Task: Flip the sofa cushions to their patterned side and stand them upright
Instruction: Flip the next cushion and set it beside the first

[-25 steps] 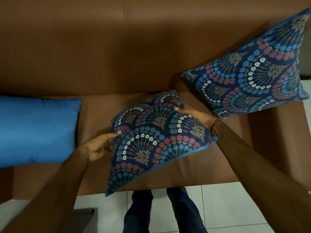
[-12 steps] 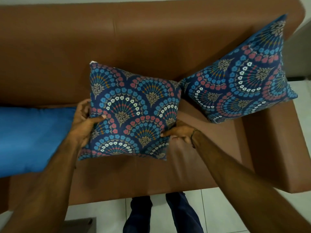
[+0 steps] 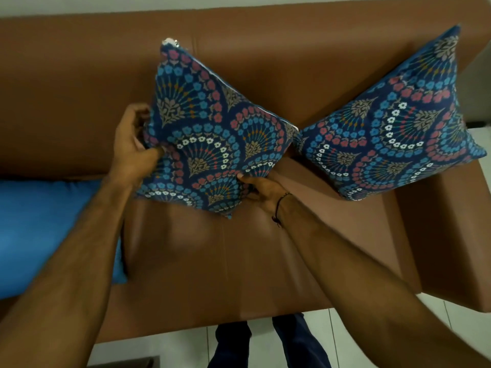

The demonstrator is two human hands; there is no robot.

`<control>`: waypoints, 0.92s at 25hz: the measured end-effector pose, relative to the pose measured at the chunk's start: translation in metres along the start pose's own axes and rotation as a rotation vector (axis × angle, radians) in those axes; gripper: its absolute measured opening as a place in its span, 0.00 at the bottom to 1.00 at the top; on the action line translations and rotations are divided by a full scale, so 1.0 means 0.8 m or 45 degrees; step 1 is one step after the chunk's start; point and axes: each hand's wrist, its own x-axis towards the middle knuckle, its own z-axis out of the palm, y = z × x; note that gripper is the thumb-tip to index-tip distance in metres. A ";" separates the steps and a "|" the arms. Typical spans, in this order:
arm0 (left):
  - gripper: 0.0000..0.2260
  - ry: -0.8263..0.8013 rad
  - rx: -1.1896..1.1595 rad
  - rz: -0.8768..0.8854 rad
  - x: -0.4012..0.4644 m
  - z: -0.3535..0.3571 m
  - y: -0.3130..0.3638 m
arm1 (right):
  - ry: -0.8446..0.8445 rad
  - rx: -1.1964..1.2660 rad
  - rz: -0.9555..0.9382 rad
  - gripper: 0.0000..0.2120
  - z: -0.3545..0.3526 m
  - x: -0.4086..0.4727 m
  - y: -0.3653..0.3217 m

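A patterned blue cushion with fan-shaped flower motifs stands tilted on one corner against the brown sofa back, patterned side facing me. My left hand grips its left edge. My right hand holds its lower right edge, a dark cord around the wrist. A second patterned cushion leans upright in the sofa's right corner, its left tip touching the held cushion. A plain blue cushion lies flat on the seat at the left, partly hidden by my left forearm.
The brown sofa seat stretches between the cushions, with the right armrest beyond. White floor tiles and my dark trouser legs show below the seat's front edge.
The held cushion went from lying low over the seat to standing against the sofa back, and has turned further onto one corner. Both hands moved up with it.
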 end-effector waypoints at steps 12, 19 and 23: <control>0.21 -0.088 0.298 0.316 0.021 -0.006 -0.007 | 0.025 0.287 -0.087 0.24 0.036 0.022 0.019; 0.54 -0.354 0.475 -0.090 0.036 -0.022 -0.004 | -0.023 0.083 0.086 0.11 0.014 0.004 -0.014; 0.44 -0.208 0.199 -0.197 0.038 -0.041 -0.014 | -0.159 0.042 0.017 0.10 0.034 0.007 -0.026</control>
